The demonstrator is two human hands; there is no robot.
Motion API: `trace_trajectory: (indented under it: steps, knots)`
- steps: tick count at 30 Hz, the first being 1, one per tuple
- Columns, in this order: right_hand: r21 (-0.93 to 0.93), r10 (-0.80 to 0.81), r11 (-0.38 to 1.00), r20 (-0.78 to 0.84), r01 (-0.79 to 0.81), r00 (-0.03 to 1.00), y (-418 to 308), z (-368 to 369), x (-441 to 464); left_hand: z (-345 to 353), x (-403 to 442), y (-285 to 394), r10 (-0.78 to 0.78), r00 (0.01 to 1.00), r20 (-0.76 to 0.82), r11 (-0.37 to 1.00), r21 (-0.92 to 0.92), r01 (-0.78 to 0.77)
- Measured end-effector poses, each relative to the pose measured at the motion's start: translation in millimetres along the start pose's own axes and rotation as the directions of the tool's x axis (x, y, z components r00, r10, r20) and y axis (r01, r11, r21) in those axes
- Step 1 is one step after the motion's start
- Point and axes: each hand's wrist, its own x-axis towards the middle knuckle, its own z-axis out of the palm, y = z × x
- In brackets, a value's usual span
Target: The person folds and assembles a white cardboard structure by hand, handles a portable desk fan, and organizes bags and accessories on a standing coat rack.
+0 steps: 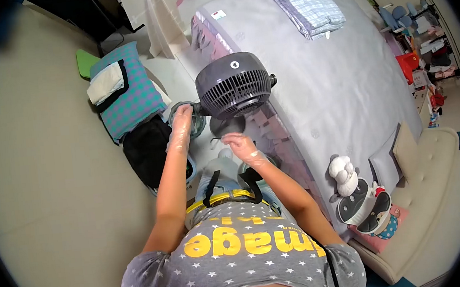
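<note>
A dark grey fan point(234, 85) with a slotted housing stands in front of me, its round base point(227, 126) on the floor below. My left hand point(181, 127), in a clear plastic glove, is raised at the left side of the fan head. Its fingers are pressed together by the dark part that juts out there; whether they grip that part is hard to see. Below the fan head, my right hand point(243, 148), also gloved, pinches a thin dark hooked piece point(215, 140) too small to name. A greenish round container point(198, 127) sits behind my left hand.
A bed with a pale mattress point(313, 85) fills the right side, with a folded checked blanket point(311, 11) at its far end. Plush toys point(345, 176) lie by the headboard. To the left are a checked pillow point(135, 91), folded cloths point(107, 83) and a black cloth pile point(146, 151).
</note>
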Motion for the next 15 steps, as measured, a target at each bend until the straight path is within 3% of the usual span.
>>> trace_trajectory:
  steps: [3, 5, 6, 7, 9, 10, 11, 12, 13, 14, 15]
  knots:
    - [-0.032, -0.018, 0.999, -0.069, 0.016, 0.997, -43.8, -2.8, 17.7, -4.3, 6.0, -33.1, -0.081, 0.995, -0.063, 0.996, 0.026, 0.083]
    - [-0.03, -0.098, 0.995, -0.037, 0.097, 0.995, -69.2, -2.8, 39.1, 1.4, -12.8, -16.7, -0.453, 0.888, -0.075, 0.887, -0.135, 0.441]
    - [-0.025, -0.179, 0.984, -0.005, 0.179, 0.984, -80.2, -0.9, 51.3, -5.8, -11.5, -22.8, -0.496, 0.868, 0.002, 0.861, -0.126, 0.492]
    - [-0.025, -0.178, 0.984, -0.004, 0.177, 0.984, -89.1, 4.0, 64.8, -13.4, -7.7, -33.0, -0.497, 0.868, 0.002, 0.861, -0.126, 0.494]
    - [0.05, -0.168, 0.984, -0.076, 0.172, 0.983, -106.3, 15.2, 88.1, -22.7, -4.2, -48.2, -0.456, 0.879, 0.143, 0.819, -0.32, 0.477]
    - [0.05, -0.168, 0.984, -0.076, 0.172, 0.983, -114.9, 19.8, 99.3, -21.4, -5.6, -34.9, -0.447, 0.886, 0.125, 0.839, -0.286, 0.464]
    - [0.173, -0.086, 0.979, -0.125, 0.107, 0.988, -123.2, 23.9, 110.3, -24.5, 3.3, -41.8, -0.448, 0.885, 0.125, 0.838, -0.286, 0.464]
    - [0.296, 0.0, 0.954, -0.161, 0.048, 0.987, -126.8, 26.2, 116.6, -30.0, 17.0, -57.7, -0.388, 0.915, 0.111, 0.765, -0.515, 0.387]
    - [0.294, -0.003, 0.954, -0.159, 0.05, 0.987, -124.4, 28.4, 120.1, -33.1, 25.2, -57.9, -0.329, 0.941, 0.078, 0.64, -0.714, 0.284]
    - [0.305, 0.027, 0.951, -0.24, 0.049, 0.97, -120.3, 32.6, 127.5, -37.5, 39.4, -56.0, -0.23, 0.973, -0.024, 0.622, -0.773, 0.127]
    - [0.318, 0.059, 0.947, -0.32, 0.049, 0.946, -118.0, 34.8, 129.9, -38.3, 42.9, -46.5, -0.228, 0.973, -0.028, 0.62, -0.774, 0.123]
